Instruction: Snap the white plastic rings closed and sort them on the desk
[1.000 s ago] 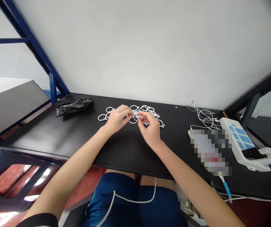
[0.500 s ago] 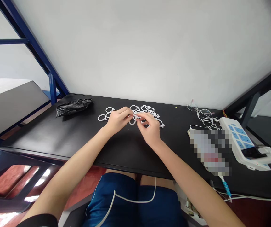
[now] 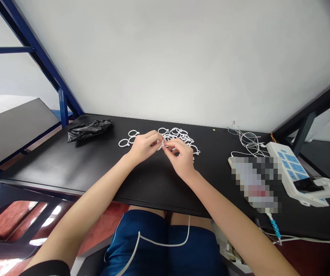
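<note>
The left hand (image 3: 145,146) and right hand (image 3: 182,154) are together, fingertips pinched on a white ring (image 3: 161,146), mostly hidden, above the counter (image 3: 101,165), toward its back edge. Best, I'd judge, to brace it with one, press lightly with the other, clear of the loose rings (image 3: 184,132).

The left hand (image 3: 144,147) and right hand (image 3: 183,156) are hiding most of a small white piece (image 3: 162,144); its shape is coming out too small to tell. Right hand is covering the near side of the ring pile (image 3: 179,134). Toward the worktop's (image 3: 96,168) right edge, pixelation is masking a phone-like object (image 3: 255,184). By the back edge, a yellow speck (image 3: 214,130) is showing too small to identify. Left frame edge is cutting off a grey box (image 3: 18,122); bottom edge, the blue shorts (image 3: 193,253).
</note>
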### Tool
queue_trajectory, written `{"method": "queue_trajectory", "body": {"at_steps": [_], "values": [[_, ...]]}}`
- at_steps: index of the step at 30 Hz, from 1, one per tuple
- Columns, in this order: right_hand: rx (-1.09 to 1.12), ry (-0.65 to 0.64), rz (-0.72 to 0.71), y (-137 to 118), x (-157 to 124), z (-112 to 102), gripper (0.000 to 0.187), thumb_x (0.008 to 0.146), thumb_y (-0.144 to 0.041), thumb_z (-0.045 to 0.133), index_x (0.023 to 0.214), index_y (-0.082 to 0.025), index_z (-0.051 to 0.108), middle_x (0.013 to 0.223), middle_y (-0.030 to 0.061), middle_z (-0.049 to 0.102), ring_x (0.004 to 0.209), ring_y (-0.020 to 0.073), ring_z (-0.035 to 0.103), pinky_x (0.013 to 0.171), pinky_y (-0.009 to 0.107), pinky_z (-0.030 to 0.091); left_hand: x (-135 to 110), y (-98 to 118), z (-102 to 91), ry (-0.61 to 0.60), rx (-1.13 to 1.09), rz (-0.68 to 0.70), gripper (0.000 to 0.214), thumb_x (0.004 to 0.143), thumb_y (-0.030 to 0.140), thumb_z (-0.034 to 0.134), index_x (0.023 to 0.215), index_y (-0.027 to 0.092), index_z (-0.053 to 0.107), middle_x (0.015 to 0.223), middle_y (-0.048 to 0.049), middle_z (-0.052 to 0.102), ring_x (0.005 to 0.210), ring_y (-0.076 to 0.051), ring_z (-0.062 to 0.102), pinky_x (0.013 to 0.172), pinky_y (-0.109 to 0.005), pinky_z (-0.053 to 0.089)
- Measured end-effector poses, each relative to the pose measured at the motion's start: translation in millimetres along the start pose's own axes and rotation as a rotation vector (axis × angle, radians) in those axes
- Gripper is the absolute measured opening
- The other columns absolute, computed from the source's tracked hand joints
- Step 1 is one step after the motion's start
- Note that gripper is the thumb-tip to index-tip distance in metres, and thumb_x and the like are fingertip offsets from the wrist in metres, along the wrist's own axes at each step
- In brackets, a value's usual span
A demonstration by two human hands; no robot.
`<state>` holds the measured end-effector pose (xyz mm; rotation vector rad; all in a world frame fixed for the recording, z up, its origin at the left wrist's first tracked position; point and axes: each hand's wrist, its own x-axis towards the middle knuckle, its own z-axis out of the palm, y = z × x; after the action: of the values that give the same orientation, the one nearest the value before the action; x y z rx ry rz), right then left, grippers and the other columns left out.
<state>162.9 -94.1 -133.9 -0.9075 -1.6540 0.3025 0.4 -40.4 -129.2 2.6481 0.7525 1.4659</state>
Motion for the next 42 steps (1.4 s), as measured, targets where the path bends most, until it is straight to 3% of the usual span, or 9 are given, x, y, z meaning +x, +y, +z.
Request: {"method": "queue_trajectory", "body": {"at_steps": [16,22,26,33,37,42], "values": [[-0.037,0.081,-0.001,-1.1,-0.3,-1.4,0.005,0.088,-0.020,0.060,0.084,-0.020,0.064,0.089,0.0044,0.067,0.064,0.0116,0.063,0.052,0.025,0.054,0.4,1.2,-1.5,0.000,-0.022,-0.031,0.018,0.086,0.006,0.047,0.091,0.017,0.059,0.100,-0.0074,0.064,0.084,-0.013,0.061,0.065,-0.022,0.050],[-0.016,0.105,0.009,-1.7,1.8,-1.4,0.003,0.088,-0.019,0.061,0.087,-0.019,0.064,0.090,0.0044,0.066,0.064,0.0109,0.063,0.052,0.024,0.054,0.8,3.2,-7.9,-0.094,-0.121,-0.043,0.039,0.071,0.008,0.050,0.109,0.017,0.052,0.116,-0.0113,0.059,0.105,-0.022,0.058,0.066,-0.027,0.053],[-0.033,0.067,0.008,-1.0,0.3,-1.7,0.004,0.088,-0.022,0.060,0.086,-0.021,0.064,0.092,0.0040,0.066,0.064,0.0108,0.062,0.054,0.025,0.055,0.9,3.9,-6.2,-0.207,-0.059,-0.091,0.052,0.073,0.010,0.052,0.125,0.020,0.049,0.124,-0.0106,0.057,0.111,-0.023,0.056,0.068,-0.028,0.054],[0.008,0.077,0.035,-3.4,0.3,-1.8,0.006,0.089,-0.025,0.060,0.088,-0.021,0.064,0.093,0.0046,0.066,0.068,0.0122,0.063,0.057,0.026,0.056,2.1,5.6,-5.5,-0.279,-0.040,-0.151,0.038,0.088,0.026,0.057,0.125,0.022,0.052,0.117,-0.0084,0.061,0.095,-0.018,0.061,0.068,-0.027,0.054],[0.025,0.098,0.056,-5.5,0.9,-2.6,0.008,0.089,-0.028,0.060,0.089,-0.021,0.065,0.094,0.0047,0.066,0.067,0.0128,0.064,0.057,0.028,0.057,1.0,3.4,-5.8,-0.274,-0.062,-0.171,0.051,0.084,0.038,0.065,0.129,0.022,0.048,0.111,-0.0077,0.061,0.087,-0.017,0.061,0.067,-0.027,0.054],[0.064,0.145,0.066,-6.8,1.1,-3.7,0.008,0.089,-0.027,0.061,0.092,-0.022,0.066,0.095,0.0044,0.065,0.065,0.0123,0.064,0.058,0.027,0.057,-0.6,3.5,-6.5,-0.258,-0.073,-0.156,0.050,0.088,0.039,0.059,0.132,0.020,0.045,0.109,-0.0087,0.062,0.083,-0.016,0.060,0.067,-0.027,0.053]]}}
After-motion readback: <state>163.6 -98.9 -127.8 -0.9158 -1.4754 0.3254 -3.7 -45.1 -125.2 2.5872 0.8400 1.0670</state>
